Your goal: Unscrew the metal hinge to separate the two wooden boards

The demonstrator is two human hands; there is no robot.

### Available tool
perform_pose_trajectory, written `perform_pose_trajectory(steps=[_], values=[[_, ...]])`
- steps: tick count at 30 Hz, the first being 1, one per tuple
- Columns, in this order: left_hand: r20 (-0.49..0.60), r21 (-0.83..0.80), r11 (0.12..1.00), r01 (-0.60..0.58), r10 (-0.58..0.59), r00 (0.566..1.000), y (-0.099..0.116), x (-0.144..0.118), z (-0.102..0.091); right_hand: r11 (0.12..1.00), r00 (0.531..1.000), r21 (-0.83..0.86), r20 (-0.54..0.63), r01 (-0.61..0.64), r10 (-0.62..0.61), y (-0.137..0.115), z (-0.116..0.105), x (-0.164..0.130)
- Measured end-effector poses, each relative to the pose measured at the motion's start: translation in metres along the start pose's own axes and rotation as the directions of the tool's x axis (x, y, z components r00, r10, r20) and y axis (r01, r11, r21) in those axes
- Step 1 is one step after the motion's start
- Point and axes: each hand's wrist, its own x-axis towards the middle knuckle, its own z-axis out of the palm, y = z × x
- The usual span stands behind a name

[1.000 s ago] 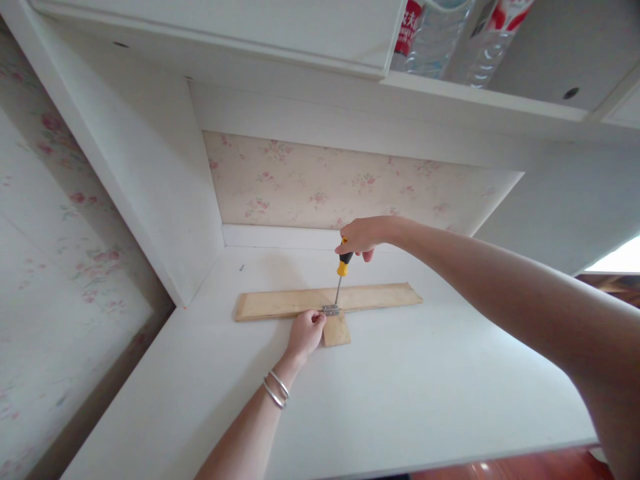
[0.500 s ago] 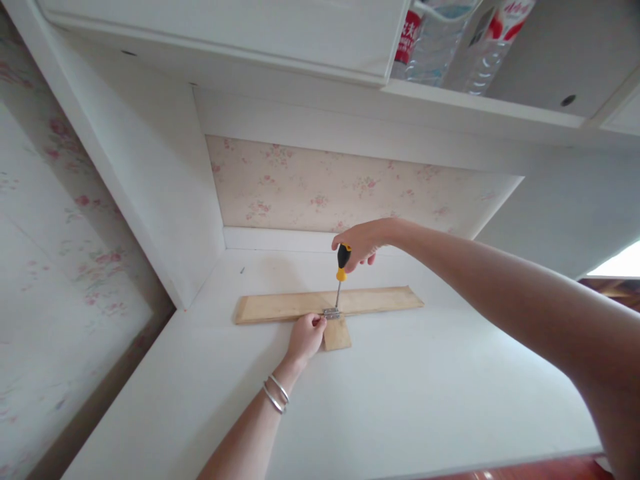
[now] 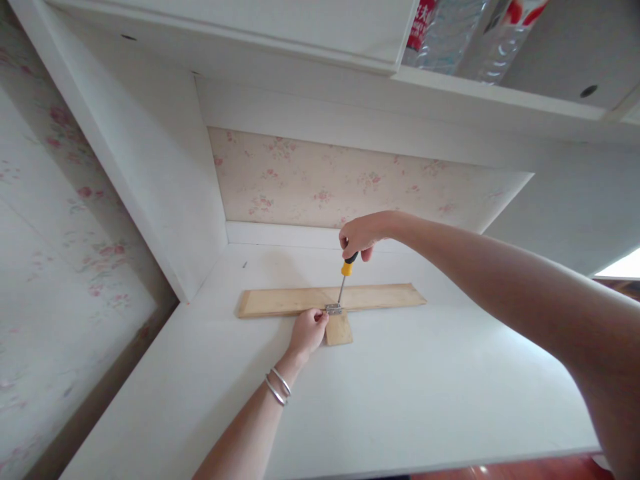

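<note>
My right hand [image 3: 363, 235] is closed round the black and yellow handle of a screwdriver [image 3: 347, 269], which leans slightly with its tip down on a small metal hinge [image 3: 333, 309]. The hinge lies across the joint between a long wooden board [image 3: 280, 301] and a short wooden piece [image 3: 339, 330] in front of it. With thumb and finger pinched, my left hand [image 3: 309, 329] grips the left end of the hinge. Two silver bangles [image 3: 277, 387] circle my left wrist. Any screw under the tip is too small to make out.
The wood rests on a white desktop [image 3: 425, 393]. A small screw-like bit [image 3: 245, 265] lies behind the board. White side panel [image 3: 145, 167] stands at left. Overhead, a cabinet shelf holds plastic bottles [image 3: 453, 33]. Flowered wallpaper [image 3: 320, 177] covers the back wall.
My right hand has shifted its grip, its fingers now wrapped higher round the screwdriver handle, which tilts a little more. My left hand stays at the hinge. The view has moved slightly.
</note>
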Motion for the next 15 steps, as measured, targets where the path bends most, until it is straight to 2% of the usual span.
perform_pose_trajectory(steps=[3,7,11,13,15], values=[[0.001,-0.004,1.000,-0.006,0.006,1.000,-0.0010,0.0005,0.0000,0.997,0.998,0.061,0.035,0.052,-0.055,-0.0018,-0.0001,0.0010],[0.001,-0.014,1.000,0.010,-0.010,1.000,-0.0008,-0.0001,-0.0005,0.999,0.999,-0.032,-0.008,-0.032,0.032,-0.0038,-0.0008,0.0029],[0.007,0.004,1.000,0.014,-0.014,1.000,-0.0002,-0.0004,-0.0006,0.997,0.997,0.025,0.009,0.072,-0.073,-0.0029,-0.0015,0.0040],[0.006,0.004,1.000,0.009,-0.009,1.000,-0.0007,-0.0003,-0.0003,0.999,0.999,0.034,0.003,0.036,-0.037,-0.0020,-0.0013,0.0054],[-0.003,-0.005,1.000,0.005,-0.005,1.000,-0.0015,-0.0001,0.0002,0.999,0.999,-0.030,-0.021,-0.041,0.041,-0.0013,-0.0007,0.0070]])
